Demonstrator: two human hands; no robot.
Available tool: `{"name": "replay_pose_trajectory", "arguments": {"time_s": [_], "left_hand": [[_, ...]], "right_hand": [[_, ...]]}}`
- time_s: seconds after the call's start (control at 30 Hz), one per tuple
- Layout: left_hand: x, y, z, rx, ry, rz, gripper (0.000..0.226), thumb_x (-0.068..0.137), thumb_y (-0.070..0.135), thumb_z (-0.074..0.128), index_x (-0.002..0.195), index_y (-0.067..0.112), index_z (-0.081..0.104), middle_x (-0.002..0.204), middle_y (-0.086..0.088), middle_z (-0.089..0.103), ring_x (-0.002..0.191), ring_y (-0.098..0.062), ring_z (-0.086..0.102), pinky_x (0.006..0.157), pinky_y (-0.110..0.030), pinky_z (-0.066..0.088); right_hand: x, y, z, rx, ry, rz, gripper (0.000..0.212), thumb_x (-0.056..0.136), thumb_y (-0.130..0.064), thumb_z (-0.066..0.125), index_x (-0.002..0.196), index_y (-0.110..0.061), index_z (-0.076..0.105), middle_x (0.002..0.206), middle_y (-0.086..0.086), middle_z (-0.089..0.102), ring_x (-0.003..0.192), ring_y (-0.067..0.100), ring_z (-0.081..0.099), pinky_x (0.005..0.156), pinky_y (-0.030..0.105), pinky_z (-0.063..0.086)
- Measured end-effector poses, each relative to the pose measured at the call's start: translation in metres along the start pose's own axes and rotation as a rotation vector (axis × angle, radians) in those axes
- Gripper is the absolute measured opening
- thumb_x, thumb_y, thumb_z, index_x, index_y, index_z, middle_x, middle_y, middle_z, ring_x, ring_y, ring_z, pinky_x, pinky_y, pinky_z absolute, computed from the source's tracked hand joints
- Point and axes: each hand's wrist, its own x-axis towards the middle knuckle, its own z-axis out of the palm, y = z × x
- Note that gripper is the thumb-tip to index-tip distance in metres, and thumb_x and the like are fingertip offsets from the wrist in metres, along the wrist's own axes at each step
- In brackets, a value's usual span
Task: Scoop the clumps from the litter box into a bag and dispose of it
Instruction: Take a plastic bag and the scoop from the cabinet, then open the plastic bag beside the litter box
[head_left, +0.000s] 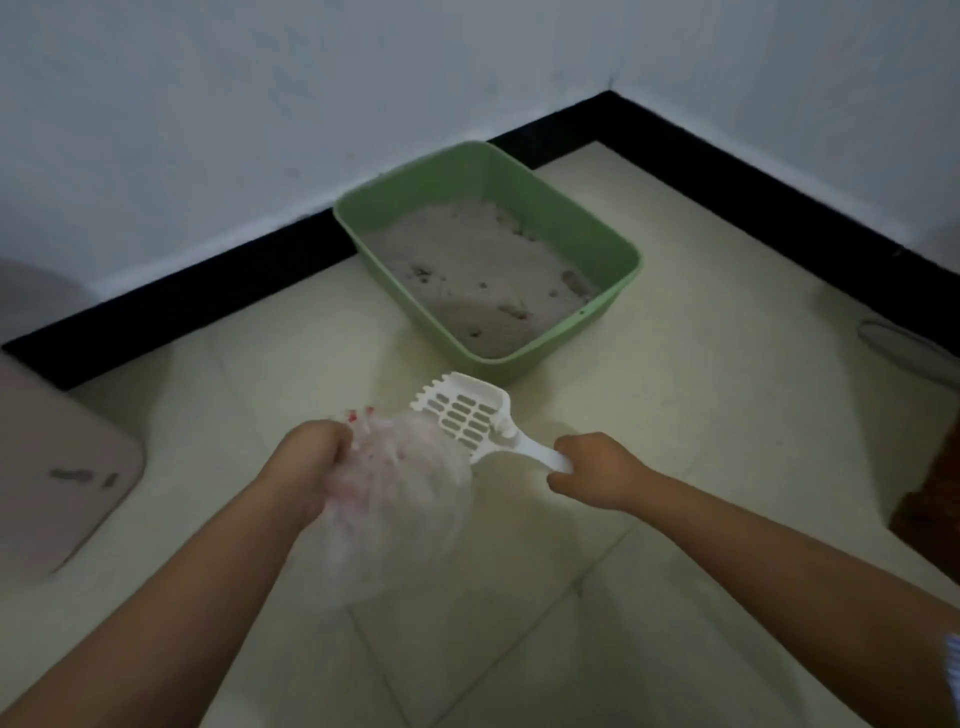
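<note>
The green rectangular plastic litter box stands on the pale tiled floor, in the corner where the white walls meet, close to the black skirting strip. It is filled with grey-pink litter, and several darker clumps lie on the surface. The box is in front of both hands and well apart from them.

The left hand grips the gathered top of a thin translucent plastic bag with small red marks; the fingers are curled round the plastic. The bag hangs beside the left forearm, above the floor. The right hand holds the handle of a white slotted plastic scoop, with the fingers closed round the end of the handle. The head of the scoop points toward the litter box and is just beside the bag; its edge seems to touch the bag, but this is hard to tell.

The bag is blurred, so what is inside it cannot be seen. At the left edge a beige flat mat with rounded corner is cut off by the frame, with two dark marks on it. At the right edge a pale oval object and a dark brown object are only partly visible, and it is not clear what they are.
</note>
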Motion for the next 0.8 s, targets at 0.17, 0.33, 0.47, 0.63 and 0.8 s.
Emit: {"name": "replay_pose_trajectory", "arguments": {"time_s": [0.17, 0.33, 0.47, 0.63, 0.8], "left_hand": [[-0.008, -0.020, -0.028, -0.048, 0.170, 0.106, 0.022, 0.067, -0.006, 0.054, 0.088, -0.009, 0.061, 0.075, -0.019, 0.061, 0.062, -0.028, 0.055, 0.044, -0.021, 0.045], [-0.023, -0.030, -0.028, 0.524, 0.488, 0.234, 0.020, 0.088, 0.007, 0.048, 0.105, 0.001, 0.055, 0.095, -0.021, 0.062, 0.091, -0.035, 0.060, 0.070, -0.033, 0.044], [-0.022, -0.040, -0.010, 0.767, 0.395, 0.205, 0.058, 0.086, 0.005, 0.050, 0.140, 0.002, 0.030, 0.130, -0.025, 0.047, 0.118, -0.038, 0.049, 0.096, -0.041, 0.044], [-0.029, -0.039, 0.042, 1.068, 0.266, 0.644, 0.047, 0.077, 0.009, 0.044, 0.121, -0.003, 0.056, 0.125, -0.024, 0.054, 0.116, -0.040, 0.050, 0.100, -0.042, 0.039], [-0.040, -0.017, 0.138, 1.208, -0.082, 0.954, 0.038, 0.056, 0.005, 0.049, 0.087, -0.002, 0.069, 0.097, -0.023, 0.066, 0.086, -0.041, 0.064, 0.069, -0.043, 0.053]], "right_hand": [[0.041, -0.038, 0.035, 0.055, 0.015, -0.053, 0.019, 0.089, -0.029, 0.051, 0.094, -0.011, 0.053, 0.112, 0.016, 0.062, 0.102, 0.029, 0.058, 0.068, 0.024, 0.032], [0.056, -0.061, 0.071, 0.112, 0.023, 0.011, 0.034, 0.092, -0.027, 0.047, 0.115, -0.002, 0.052, 0.119, 0.016, 0.058, 0.108, 0.029, 0.057, 0.082, 0.029, 0.045], [0.054, -0.049, 0.088, 0.085, 0.023, 0.049, 0.035, 0.091, -0.028, 0.046, 0.118, -0.005, 0.051, 0.123, 0.015, 0.055, 0.113, 0.029, 0.053, 0.089, 0.031, 0.044], [0.033, -0.013, 0.075, -0.015, 0.004, -0.050, 0.043, 0.091, -0.027, 0.048, 0.127, -0.005, 0.046, 0.128, 0.016, 0.047, 0.118, 0.031, 0.046, 0.095, 0.035, 0.041], [-0.015, 0.059, 0.025, -0.070, 0.117, 0.012, 0.041, 0.093, -0.024, 0.046, 0.129, -0.004, 0.049, 0.133, 0.013, 0.046, 0.125, 0.028, 0.040, 0.102, 0.035, 0.038]]}}
